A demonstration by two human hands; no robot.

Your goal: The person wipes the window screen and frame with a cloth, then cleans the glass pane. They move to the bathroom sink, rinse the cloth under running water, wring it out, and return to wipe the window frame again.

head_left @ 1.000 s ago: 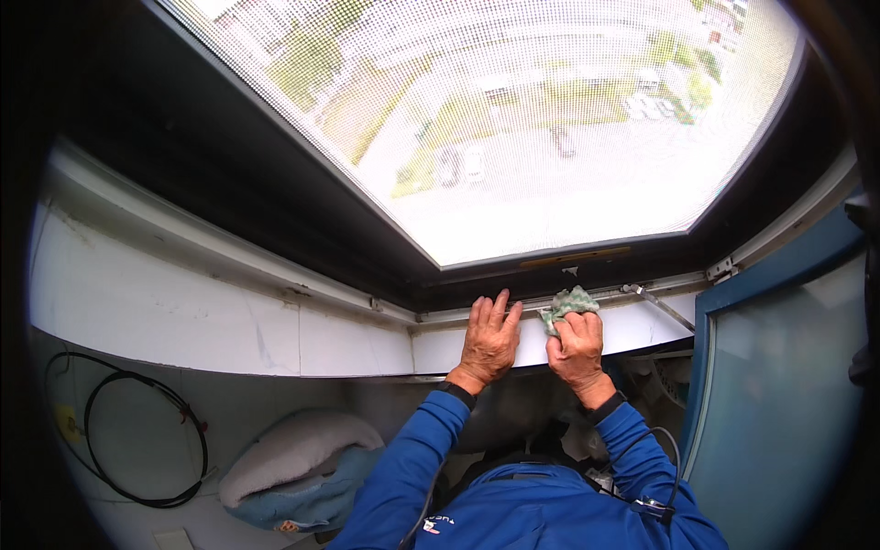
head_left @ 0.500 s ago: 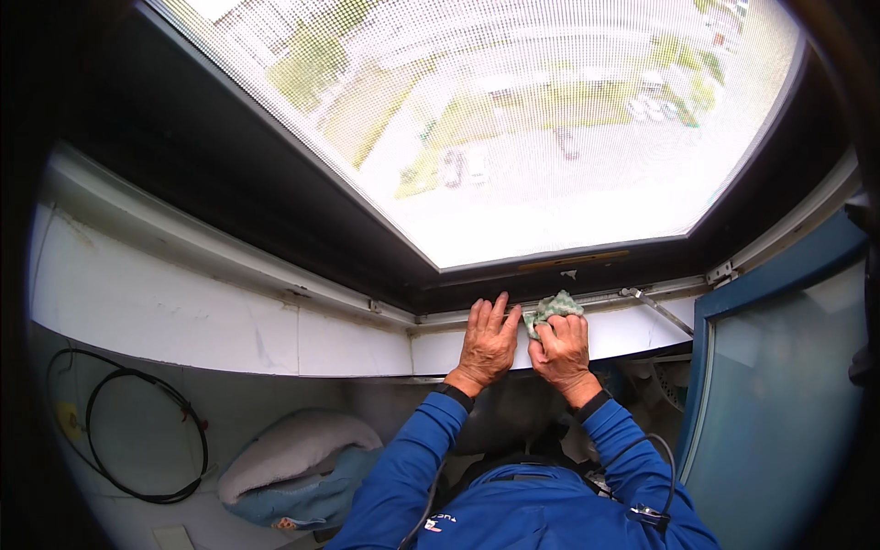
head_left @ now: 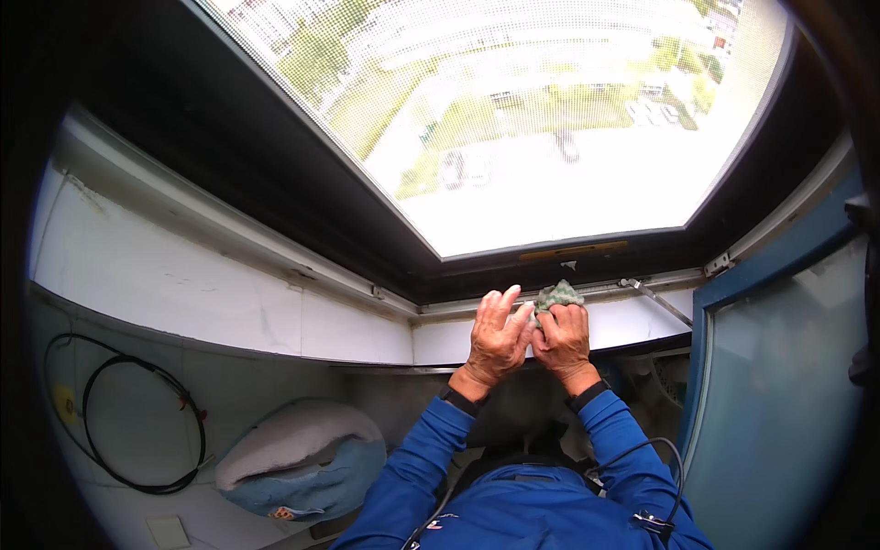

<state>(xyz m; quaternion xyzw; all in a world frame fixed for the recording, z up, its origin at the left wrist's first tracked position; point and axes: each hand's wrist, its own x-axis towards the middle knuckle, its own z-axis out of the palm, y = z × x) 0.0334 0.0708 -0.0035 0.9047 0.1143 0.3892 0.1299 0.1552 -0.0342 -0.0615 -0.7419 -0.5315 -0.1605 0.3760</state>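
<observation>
A crumpled green-and-white cloth [head_left: 558, 296] is bunched in the fingers of my right hand [head_left: 562, 341], pressed at the white window ledge [head_left: 445, 339] by the foot of the dark window frame [head_left: 385, 247]. Most of the cloth sticks out past the fingertips; the rest is covered by the hand. Close at its left is my left hand [head_left: 498, 339], empty, its fingers stretched forward and a little apart. Its fingertips reach toward the frame's lower edge, and its thumb side is almost against the right hand.
A metal stay arm [head_left: 660, 304] crosses the ledge at the right, near a blue-framed glass sash [head_left: 701, 367]. Below the ledge at left, a black cable [head_left: 87, 403] hangs in a loop beside a blue and whitish plush-like item [head_left: 307, 490]. A mesh screen [head_left: 513, 174] covers the window.
My left hand has shifted right, closer to the right hand, and its fingers look more raised. The right hand keeps its grip on the cloth at nearly the same spot.
</observation>
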